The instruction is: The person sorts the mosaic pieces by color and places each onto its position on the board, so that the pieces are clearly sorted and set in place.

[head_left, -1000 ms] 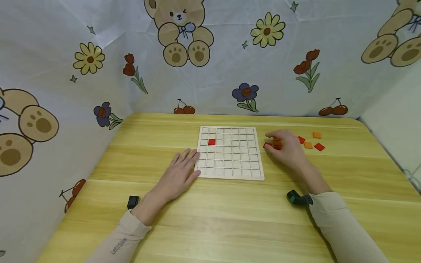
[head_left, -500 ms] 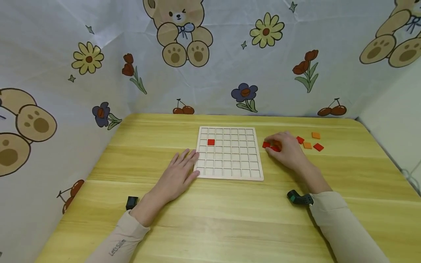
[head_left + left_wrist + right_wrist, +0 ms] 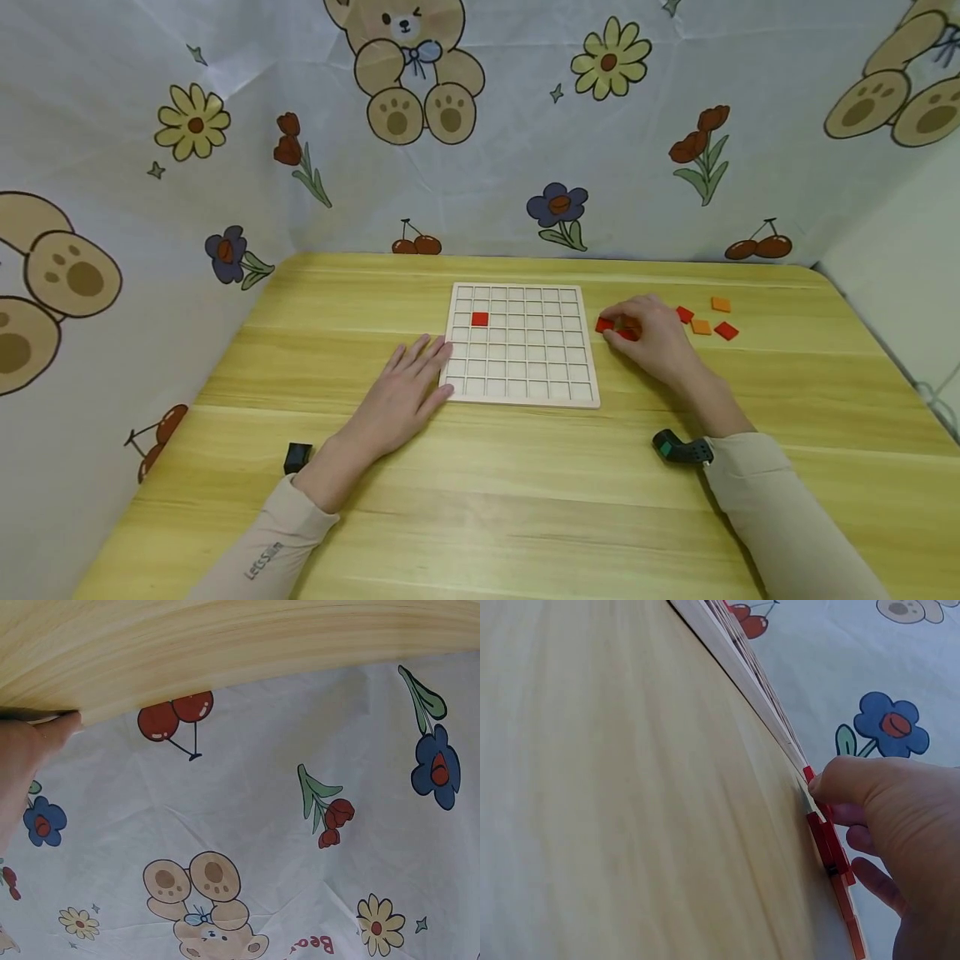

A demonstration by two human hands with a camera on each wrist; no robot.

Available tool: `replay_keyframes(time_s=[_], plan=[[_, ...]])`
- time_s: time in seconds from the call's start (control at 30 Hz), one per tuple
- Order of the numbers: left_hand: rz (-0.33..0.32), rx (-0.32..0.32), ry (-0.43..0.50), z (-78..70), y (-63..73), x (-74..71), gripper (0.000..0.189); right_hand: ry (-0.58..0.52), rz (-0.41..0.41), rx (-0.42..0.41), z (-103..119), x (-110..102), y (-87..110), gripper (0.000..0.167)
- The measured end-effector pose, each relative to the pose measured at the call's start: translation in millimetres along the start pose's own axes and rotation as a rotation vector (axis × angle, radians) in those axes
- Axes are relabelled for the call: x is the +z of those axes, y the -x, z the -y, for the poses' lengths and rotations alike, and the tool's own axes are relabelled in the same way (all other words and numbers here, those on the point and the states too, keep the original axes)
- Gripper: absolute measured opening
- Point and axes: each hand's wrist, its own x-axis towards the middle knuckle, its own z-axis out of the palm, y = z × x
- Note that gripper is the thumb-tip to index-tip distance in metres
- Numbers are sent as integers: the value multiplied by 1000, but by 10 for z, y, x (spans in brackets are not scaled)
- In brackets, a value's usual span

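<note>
A pale wooden grid board [image 3: 523, 403] lies mid-table, with one red square tile [image 3: 480, 319] in an upper-left cell. My left hand [image 3: 393, 404] rests flat beside it, fingertips and thumb on its left edge; the left wrist view catches only part of this hand [image 3: 26, 761]. Right of the board, my right hand [image 3: 652, 333] pinches a loose red tile [image 3: 603, 325] between thumb and fingers. In the right wrist view the thumb of this hand [image 3: 900, 817] lies against that tile [image 3: 808, 774]. More red tiles [image 3: 829, 844] sit under the palm, partly hidden.
Beyond the right hand lie loose tiles: red ones [image 3: 726, 331] and orange ones [image 3: 721, 304]. The yellowish wooden table [image 3: 480, 500] ends at a printed cloth [image 3: 495, 175] behind and to the left. A dark camera strap [image 3: 681, 448] is on the right wrist.
My right hand has lowered over the tiles and its thumb and fingers have closed in on the leftmost red tile. The left hand stays on the board. The head view has tilted slightly.
</note>
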Motion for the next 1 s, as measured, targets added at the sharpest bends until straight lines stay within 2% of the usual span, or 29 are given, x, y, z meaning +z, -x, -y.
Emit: replay_keyframes(time_s=[0.33,1.0], plan=[[2,2,-5,-21,-17,15,64,-19,-28,-35,67,-2,-25,20],[-6,-4,-9,-8,-10,1,63,-120,-4,-81,463,155,-257,16]])
